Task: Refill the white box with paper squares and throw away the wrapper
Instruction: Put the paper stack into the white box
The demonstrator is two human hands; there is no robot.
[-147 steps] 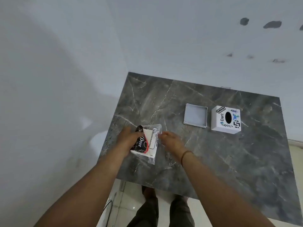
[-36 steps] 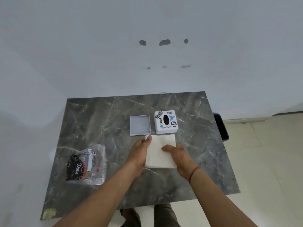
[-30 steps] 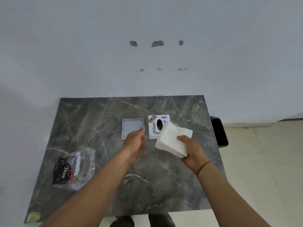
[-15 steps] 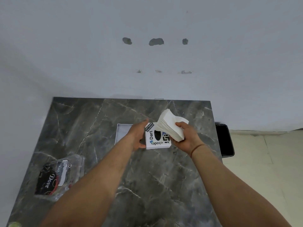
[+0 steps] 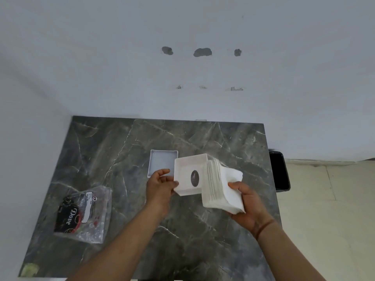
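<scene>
My left hand (image 5: 160, 184) holds the white box (image 5: 189, 175) lifted off the table and turned over, so its hollow inside and oval slot face me. My right hand (image 5: 248, 203) grips a thick stack of white paper squares (image 5: 221, 184), held on edge right beside the box's open side. The box's flat white base (image 5: 162, 162) lies on the table just behind my left hand. The clear plastic wrapper (image 5: 83, 212) with a black and red "Dove" label lies crumpled at the table's left front.
The grey marble table (image 5: 121, 151) stands against a white wall. A black bin (image 5: 280, 171) sits on the floor past the table's right edge. Pale floor tiles lie to the right. A small greenish scrap (image 5: 30, 269) rests at the table's front left corner.
My left hand has lifted the white box and flipped it open side toward me. My right hand has brought the paper stack down beside the box's opening.
</scene>
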